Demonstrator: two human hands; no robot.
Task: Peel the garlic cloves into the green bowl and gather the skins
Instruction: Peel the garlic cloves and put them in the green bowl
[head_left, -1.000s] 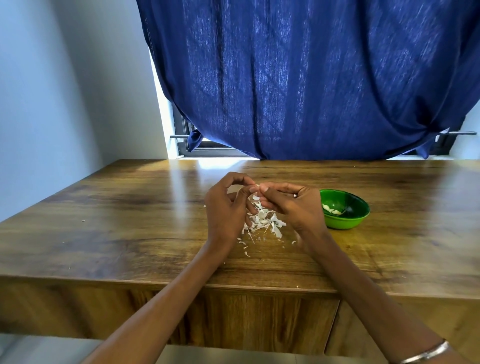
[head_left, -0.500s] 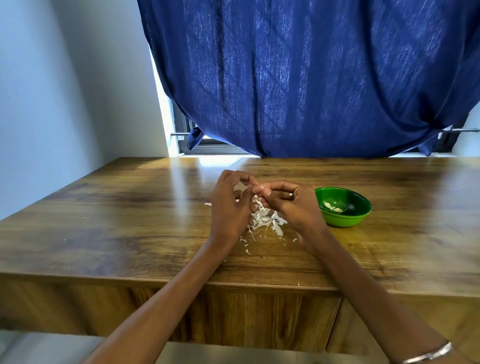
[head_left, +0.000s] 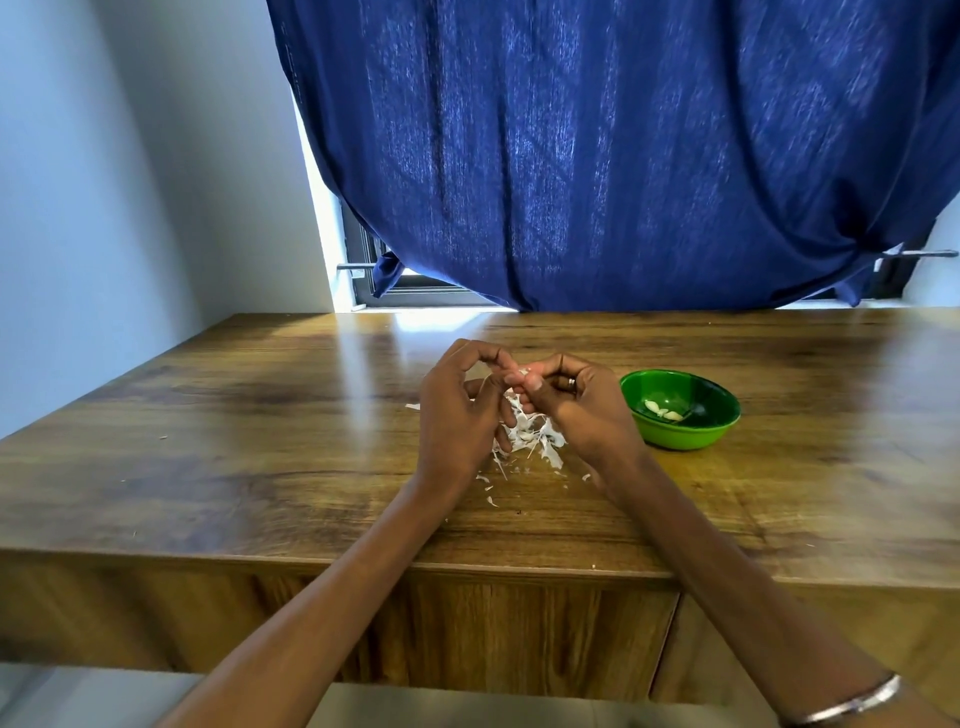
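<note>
Pinching a garlic clove (head_left: 521, 375) between both sets of curled fingertips, we hold our left hand (head_left: 457, 415) and right hand (head_left: 582, 410) together above the skins (head_left: 530, 436) heaped on the table (head_left: 260, 441). We cannot tell which way the mostly hidden clove points. Peeled cloves (head_left: 662, 410) lie in the green bowl (head_left: 680, 408), just right of our hands, their long axes running left to right.
</note>
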